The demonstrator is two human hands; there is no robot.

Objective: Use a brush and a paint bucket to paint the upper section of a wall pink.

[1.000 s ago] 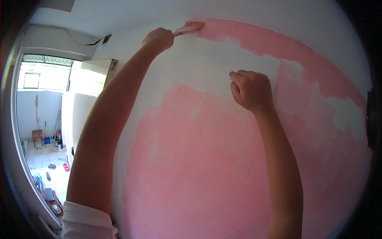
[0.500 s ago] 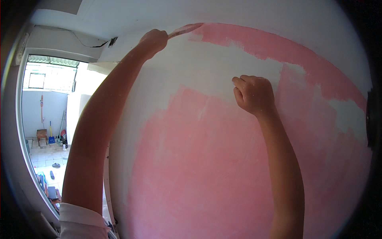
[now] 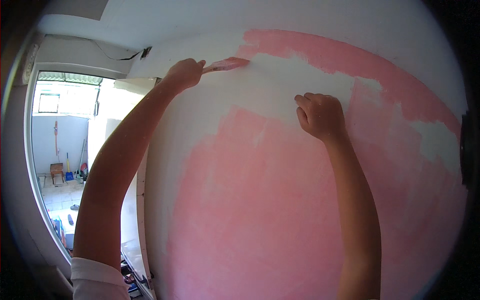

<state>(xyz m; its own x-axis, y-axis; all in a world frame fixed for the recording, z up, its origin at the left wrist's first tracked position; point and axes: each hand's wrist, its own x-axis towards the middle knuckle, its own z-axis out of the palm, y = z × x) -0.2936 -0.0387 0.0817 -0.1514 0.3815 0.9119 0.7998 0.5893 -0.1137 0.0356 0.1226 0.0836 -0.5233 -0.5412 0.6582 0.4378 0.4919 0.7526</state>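
Currently, left hand [image 3: 184,75] clamped on handle end of flat paintbrush with pink-coated bristles [image 3: 227,64]. Brush juts right from grip, bristles at its right end, well clear of fingers, near left end of deep-pink painted band [image 3: 340,52] on partly pink, partly white wall [image 3: 260,200]; bristle contact with wall cannot be told. Right hand [image 3: 322,115] farther right, apart from brush, fingers curled together into loose fist; cannot tell whether anything sits inside. Far left, through white-framed doorway [image 3: 31,150], brown wooden stool [image 3: 57,169].
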